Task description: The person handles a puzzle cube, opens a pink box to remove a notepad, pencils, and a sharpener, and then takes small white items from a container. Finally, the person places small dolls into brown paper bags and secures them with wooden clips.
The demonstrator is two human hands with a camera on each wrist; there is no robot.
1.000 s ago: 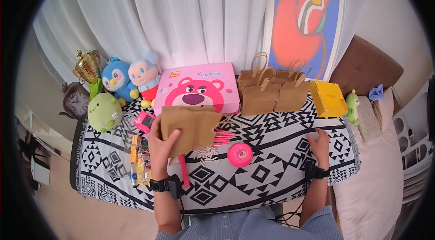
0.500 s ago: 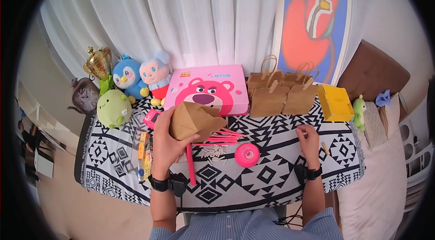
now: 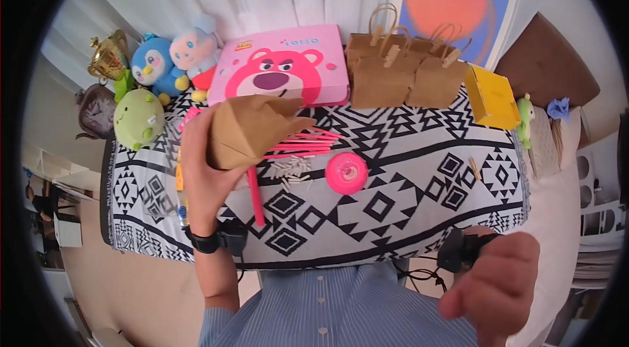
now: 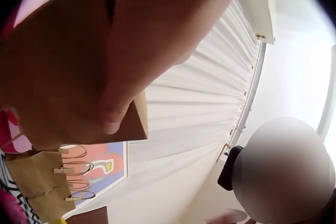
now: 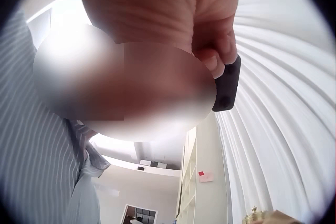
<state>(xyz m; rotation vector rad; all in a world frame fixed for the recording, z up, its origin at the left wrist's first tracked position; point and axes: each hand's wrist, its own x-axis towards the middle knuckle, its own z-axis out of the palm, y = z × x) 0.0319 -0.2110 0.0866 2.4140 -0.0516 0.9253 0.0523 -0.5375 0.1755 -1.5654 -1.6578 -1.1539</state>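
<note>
My left hand grips a brown paper bag over the left part of the table, its thumb on the near side. The bag's folded bottom faces me and its open end points right. In the left wrist view the thumb presses on the bag near a corner. My right hand is raised close to the head camera, off the table's front right, with its fingers curled. Nothing shows in its grasp. In the right wrist view its curled fingertips overlap a black device.
Pink pencils, small white pieces, a pink round case and a pink strip lie on the patterned cloth. A wooden clothespin lies at right. Behind stand a pink bear box, clipped paper bags and a yellow box.
My right hand has left the table and come up toward the head, its fingers curling; a clothespin shows near where it was. The paper bag in my left hand has tipped, its bottom turning toward me.
</note>
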